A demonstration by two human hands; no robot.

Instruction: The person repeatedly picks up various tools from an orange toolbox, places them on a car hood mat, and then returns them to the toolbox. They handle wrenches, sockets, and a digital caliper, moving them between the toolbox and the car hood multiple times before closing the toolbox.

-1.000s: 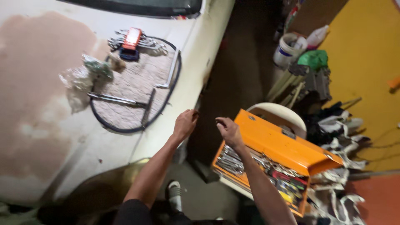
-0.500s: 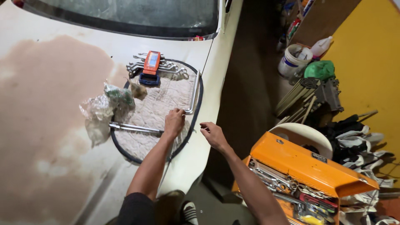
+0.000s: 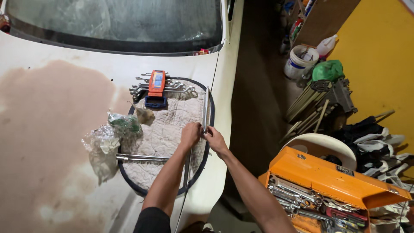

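Orange toolbox (image 3: 334,185): lower right, nearest the camera, lid open, tray crowded with wrenches and sockets; it stands on a white round chair (image 3: 319,149).

Car hood (image 3: 56,129): white, with a large brown worn patch; serves as the work surface.

Round quilted mat (image 3: 166,133): dark-edged, lying on the hood near its right edge.

Left hand (image 3: 190,134) and right hand (image 3: 215,140): side by side at the mat's right rim, fingers of both closed on the lower end of a long metal bar (image 3: 205,108) lying along that rim.

On the mat: a second metal rod (image 3: 142,158), crumpled plastic bags (image 3: 108,142), an orange and blue tool holder (image 3: 156,88) and a row of wrenches (image 3: 140,88).

Beyond: windshield (image 3: 116,21). Right, by the yellow wall (image 3: 379,56): white bucket (image 3: 299,62), green bag (image 3: 327,70), bundled metal bars.
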